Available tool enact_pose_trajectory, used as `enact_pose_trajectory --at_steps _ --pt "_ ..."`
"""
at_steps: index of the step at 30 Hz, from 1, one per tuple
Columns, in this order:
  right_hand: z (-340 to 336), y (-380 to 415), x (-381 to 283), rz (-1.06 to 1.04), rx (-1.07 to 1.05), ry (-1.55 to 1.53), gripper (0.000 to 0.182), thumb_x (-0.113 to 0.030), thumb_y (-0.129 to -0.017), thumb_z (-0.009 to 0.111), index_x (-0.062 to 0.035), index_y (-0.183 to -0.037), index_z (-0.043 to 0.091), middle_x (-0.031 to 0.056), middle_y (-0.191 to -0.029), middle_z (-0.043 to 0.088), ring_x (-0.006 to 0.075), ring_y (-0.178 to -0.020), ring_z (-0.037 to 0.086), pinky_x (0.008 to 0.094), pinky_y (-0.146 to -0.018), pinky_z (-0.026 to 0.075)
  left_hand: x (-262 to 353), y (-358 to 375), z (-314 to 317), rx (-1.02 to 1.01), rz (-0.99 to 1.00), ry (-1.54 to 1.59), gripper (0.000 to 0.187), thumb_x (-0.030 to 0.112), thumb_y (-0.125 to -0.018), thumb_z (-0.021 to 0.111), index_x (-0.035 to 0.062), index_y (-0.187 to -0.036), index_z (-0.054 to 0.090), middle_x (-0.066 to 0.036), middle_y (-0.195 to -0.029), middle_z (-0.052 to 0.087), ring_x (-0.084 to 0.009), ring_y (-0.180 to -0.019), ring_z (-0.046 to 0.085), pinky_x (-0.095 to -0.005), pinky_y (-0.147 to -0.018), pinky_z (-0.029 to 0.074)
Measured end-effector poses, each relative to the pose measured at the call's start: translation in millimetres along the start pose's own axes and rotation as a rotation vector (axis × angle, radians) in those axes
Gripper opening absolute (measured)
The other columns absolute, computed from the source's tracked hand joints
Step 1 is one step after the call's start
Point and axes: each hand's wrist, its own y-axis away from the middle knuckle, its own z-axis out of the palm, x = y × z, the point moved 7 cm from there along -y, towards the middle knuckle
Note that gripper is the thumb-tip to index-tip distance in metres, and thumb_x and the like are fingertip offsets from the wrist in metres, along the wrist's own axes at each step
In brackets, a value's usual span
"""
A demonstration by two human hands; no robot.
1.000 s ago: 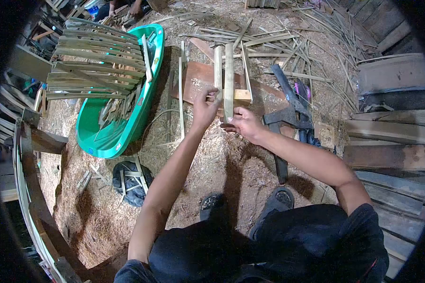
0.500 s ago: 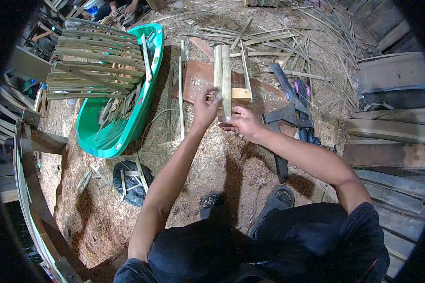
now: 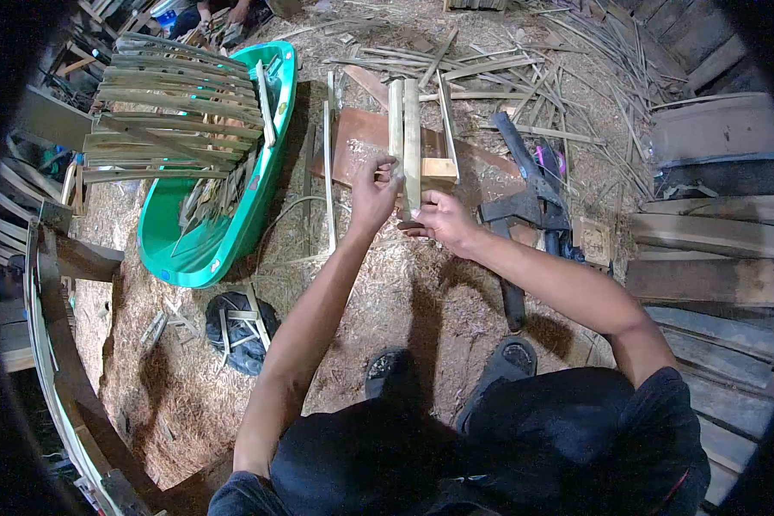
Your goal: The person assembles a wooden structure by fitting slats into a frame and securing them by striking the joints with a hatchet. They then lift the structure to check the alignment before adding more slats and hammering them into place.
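Two pale wooden strips stretch away from me side by side, a narrow gap between them. The left wooden strip [image 3: 396, 116] has its near end at my left hand [image 3: 375, 193], whose fingers are curled closed about it. Lower down, my right hand [image 3: 445, 222] pinches the near end of the right wooden strip [image 3: 413, 133]. Part of each grip is hidden by the fingers. Beyond the hands, a small wooden block [image 3: 439, 169] and a reddish-brown board [image 3: 357, 138] lie on the ground.
On my left is a green tub [image 3: 176, 268] with many slats laid across it. A dark metal tool or stand [image 3: 525, 209] lies right of my hands. Loose strips [image 3: 490, 73] litter the far ground. Planks [image 3: 705, 232] line the right. Another person's hands [image 3: 232, 13] show at top left.
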Motion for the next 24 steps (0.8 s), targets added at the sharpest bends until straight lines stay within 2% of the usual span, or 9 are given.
enact_pose_trajectory --at_steps 4,11,22,24 --pt "1.5 0.8 -3.0 0.002 -0.018 0.031 0.026 -0.006 -0.099 0.051 0.0017 -0.123 0.044 0.0131 -0.109 0.059 0.0254 -0.098 0.066 0.0367 -0.086 0.056 6.1 -0.1 -1.8 0.013 0.036 -0.055 0.031 0.011 -0.080 0.072 0.0037 -0.110 0.064 -0.011 -0.103 0.064 -0.0204 -0.093 0.060 -0.0333 -0.081 0.049" --pt "-0.9 -0.3 -2.1 -0.012 -0.032 0.031 0.028 -0.006 -0.099 0.050 0.0028 -0.125 0.043 0.0158 -0.111 0.059 0.0265 -0.098 0.066 0.0371 -0.086 0.056 3.3 -0.4 -1.2 -0.011 -0.008 -0.051 0.031 0.012 -0.080 0.072 0.0037 -0.109 0.064 -0.010 -0.102 0.063 -0.0192 -0.088 0.058 -0.0334 -0.081 0.050" --pt "-1.2 -5.6 -13.5 0.011 0.012 0.062 0.028 -0.007 -0.099 0.051 0.0014 -0.125 0.045 0.0134 -0.113 0.059 0.0243 -0.099 0.066 0.0359 -0.087 0.056 0.7 -1.1 -1.3 -0.004 -0.009 -0.028 0.034 0.012 -0.079 0.073 0.0042 -0.111 0.065 -0.010 -0.097 0.062 -0.0169 -0.084 0.058 -0.0315 -0.076 0.051" --pt "-1.9 -6.8 -13.2 0.010 0.017 0.055 0.029 -0.007 -0.099 0.051 0.0015 -0.126 0.045 0.0136 -0.114 0.059 0.0244 -0.100 0.066 0.0355 -0.087 0.056 4.4 -0.5 -1.8 0.001 -0.007 -0.027 0.031 0.012 -0.082 0.070 0.0042 -0.111 0.065 -0.009 -0.097 0.062 -0.0170 -0.083 0.059 -0.0314 -0.076 0.050"
